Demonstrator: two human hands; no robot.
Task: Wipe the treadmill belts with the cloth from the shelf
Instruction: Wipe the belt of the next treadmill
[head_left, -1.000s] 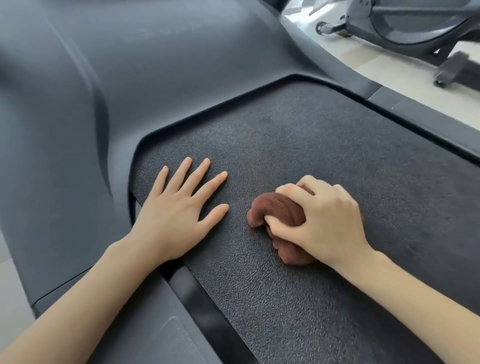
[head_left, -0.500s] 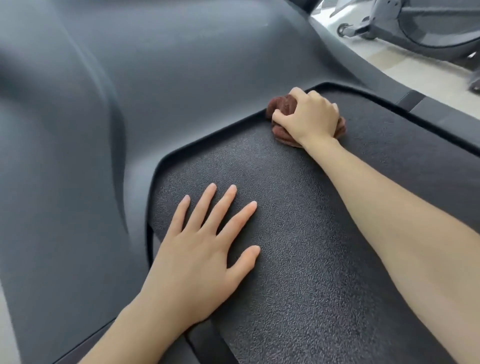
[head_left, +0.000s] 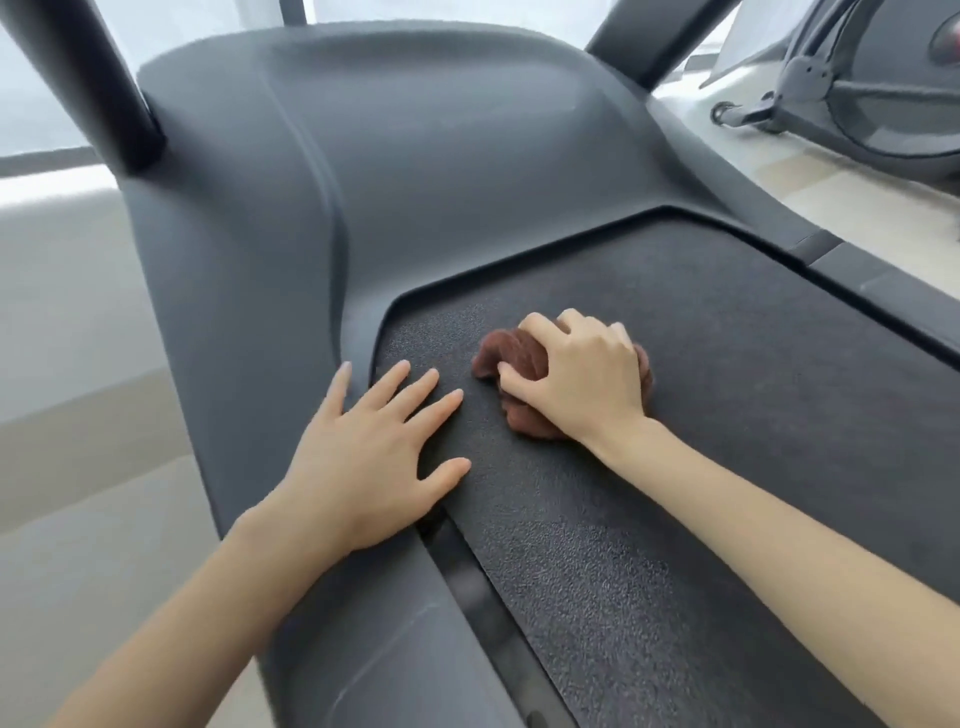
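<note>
Cloth: your right hand (head_left: 582, 379) grips the bunched brown terry cloth (head_left: 511, 358) on the black textured treadmill belt (head_left: 727, 415), near its front-left corner.
Left hand: your left hand (head_left: 363, 457) lies flat, fingers spread, just beside it.
Around: grey moulded motor cover (head_left: 415, 171) ahead; 1 exercise machine (head_left: 883, 93) at far right.

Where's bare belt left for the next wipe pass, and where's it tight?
Free: the black textured treadmill belt beyond the right hand, up to the grey plastic motor cover and the dark grey right side rail; also the stretch between the two forearms. Tight: the belt's front left corner, where the flat left hand lies close beside the bunched brown cloth.
</note>
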